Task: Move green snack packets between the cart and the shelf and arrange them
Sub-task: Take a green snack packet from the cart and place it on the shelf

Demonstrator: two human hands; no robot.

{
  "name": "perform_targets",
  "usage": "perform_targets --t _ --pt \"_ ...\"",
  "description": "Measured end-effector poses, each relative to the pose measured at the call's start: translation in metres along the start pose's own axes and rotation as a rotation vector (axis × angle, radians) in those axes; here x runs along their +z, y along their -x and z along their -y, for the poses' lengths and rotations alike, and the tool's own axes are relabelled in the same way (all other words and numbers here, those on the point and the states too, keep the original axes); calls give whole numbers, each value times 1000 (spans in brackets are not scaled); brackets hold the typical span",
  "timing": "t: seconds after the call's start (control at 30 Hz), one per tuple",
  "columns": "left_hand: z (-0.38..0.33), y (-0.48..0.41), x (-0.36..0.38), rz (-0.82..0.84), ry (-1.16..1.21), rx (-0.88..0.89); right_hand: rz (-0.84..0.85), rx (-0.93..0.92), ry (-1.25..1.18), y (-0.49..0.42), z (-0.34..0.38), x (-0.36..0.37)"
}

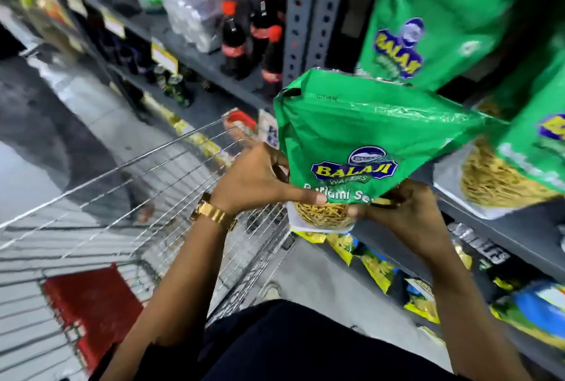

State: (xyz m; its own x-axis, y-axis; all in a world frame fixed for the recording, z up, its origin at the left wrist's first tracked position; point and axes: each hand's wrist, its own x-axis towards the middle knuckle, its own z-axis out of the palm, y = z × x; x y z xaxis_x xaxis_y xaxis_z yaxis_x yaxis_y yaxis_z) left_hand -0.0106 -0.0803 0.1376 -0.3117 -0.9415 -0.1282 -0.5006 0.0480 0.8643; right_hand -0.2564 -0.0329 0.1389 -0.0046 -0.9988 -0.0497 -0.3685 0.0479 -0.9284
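Observation:
I hold one green snack packet [360,136] upright in front of me, its clear lower window showing yellow sev. My left hand [260,182] grips its lower left corner, and my right hand [403,212] grips its lower right edge. More green packets stand on the grey shelf [501,227] to the right: one up high [434,23] and another lower at the frame's edge [526,160]. The wire cart [153,197] is below and left of my hands, with a red flap [91,304] at its near end.
Cola bottles [235,44] and a wrapped pack of bottles [195,13] fill the shelves further left, past a perforated grey upright [312,13]. Yellow and blue snack bags [379,267] sit on the lower shelf under my right arm. Grey floor lies left of the cart.

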Motion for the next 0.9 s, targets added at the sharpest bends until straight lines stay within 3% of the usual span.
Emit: perform_targets --t 0.27,0.43,0.63,0.77,0.9 --pt "-97 -35 106 203 -94 203 -383 97 -78 80 -27 -98" --pt "-159 -40 178 275 -303 380 -577 178 -59 134 -45 -164" --pt "-214 -33 279 401 -336 470 -703 297 -106 201 -81 -251" --pt "-248 -32 362 447 -370 489 -795 238 -59 242 -103 -310" --pt "-284 -30 432 505 -236 523 -871 220 -96 268 -134 -366"
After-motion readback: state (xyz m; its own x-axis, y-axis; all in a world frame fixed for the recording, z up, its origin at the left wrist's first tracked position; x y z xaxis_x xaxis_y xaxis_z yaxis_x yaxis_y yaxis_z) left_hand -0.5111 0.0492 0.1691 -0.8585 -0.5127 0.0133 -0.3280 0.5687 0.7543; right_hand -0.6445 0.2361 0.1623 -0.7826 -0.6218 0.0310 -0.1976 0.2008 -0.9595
